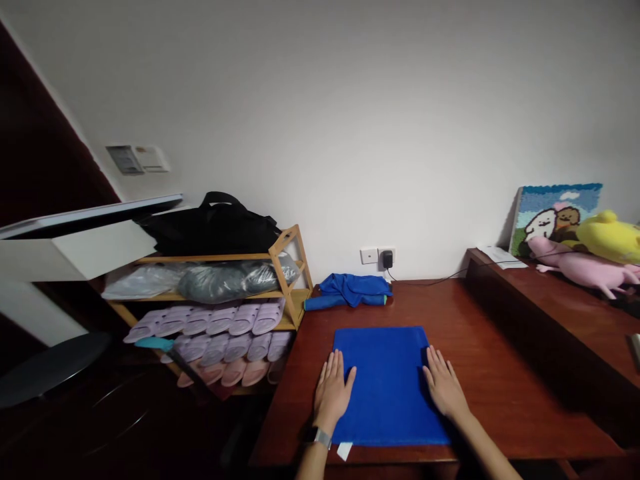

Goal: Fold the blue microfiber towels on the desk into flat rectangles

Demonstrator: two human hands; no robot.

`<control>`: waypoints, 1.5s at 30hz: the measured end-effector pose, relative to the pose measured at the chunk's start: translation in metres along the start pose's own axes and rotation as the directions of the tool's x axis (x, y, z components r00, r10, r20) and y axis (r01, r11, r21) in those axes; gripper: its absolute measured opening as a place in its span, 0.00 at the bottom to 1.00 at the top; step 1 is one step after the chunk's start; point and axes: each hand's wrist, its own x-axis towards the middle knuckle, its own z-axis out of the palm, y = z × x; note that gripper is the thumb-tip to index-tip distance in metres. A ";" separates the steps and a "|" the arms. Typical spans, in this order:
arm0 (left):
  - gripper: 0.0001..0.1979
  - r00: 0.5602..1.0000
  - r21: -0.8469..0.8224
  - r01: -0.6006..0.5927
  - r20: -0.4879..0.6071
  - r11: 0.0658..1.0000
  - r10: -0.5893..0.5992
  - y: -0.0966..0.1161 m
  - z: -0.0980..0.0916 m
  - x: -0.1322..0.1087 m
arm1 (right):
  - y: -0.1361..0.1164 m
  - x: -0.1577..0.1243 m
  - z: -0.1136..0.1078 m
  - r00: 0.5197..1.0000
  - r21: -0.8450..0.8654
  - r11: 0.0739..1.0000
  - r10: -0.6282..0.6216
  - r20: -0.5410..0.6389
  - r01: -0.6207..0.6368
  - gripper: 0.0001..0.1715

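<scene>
A blue cloth (pixel 385 393) lies flat and squared on the reddish-brown wooden table (pixel 500 400), with a small white tag (pixel 345 451) sticking out at its near left edge. My left hand (pixel 333 390) rests flat along the cloth's left edge, fingers straight and thumb apart; a watch is on that wrist. On the opposite side, my right hand (pixel 444 387) lies flat by the right edge, its fingers pointing away from me. Neither hand grips anything. Behind the cloth, near the wall, sits a crumpled blue cloth (pixel 354 290) on a rolled blue one.
To the left stands a wooden shoe rack (pixel 295 293) with several slippers (pixel 220 320), plastic-wrapped items and a black bag (pixel 215 223). A black charger (pixel 387 259) is in the wall socket. The raised ledge at right bears a pink plush toy (pixel 580 263) and a yellow one (pixel 607 237).
</scene>
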 end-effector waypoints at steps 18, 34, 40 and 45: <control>0.33 0.896 -0.117 -0.442 -0.005 0.889 0.445 0.155 0.008 -0.013 | 0.000 -0.030 0.002 0.998 -0.030 0.998 -0.057 0.026 0.058 0.40; 0.38 0.997 0.061 0.035 -0.072 0.998 -0.031 -0.020 0.007 -0.055 | -0.002 -0.029 0.006 0.999 -0.019 0.999 -0.041 -0.010 0.041 0.41; 0.38 0.992 0.071 0.025 -0.124 0.997 -0.016 -0.017 0.014 -0.058 | 0.001 -0.049 0.007 0.996 -0.022 0.999 -0.027 -0.085 0.026 0.40; 0.38 0.992 0.081 0.013 -0.124 0.997 -0.003 -0.021 0.016 -0.056 | 0.008 -0.089 0.033 0.986 -0.005 0.999 -0.050 -0.161 0.050 0.40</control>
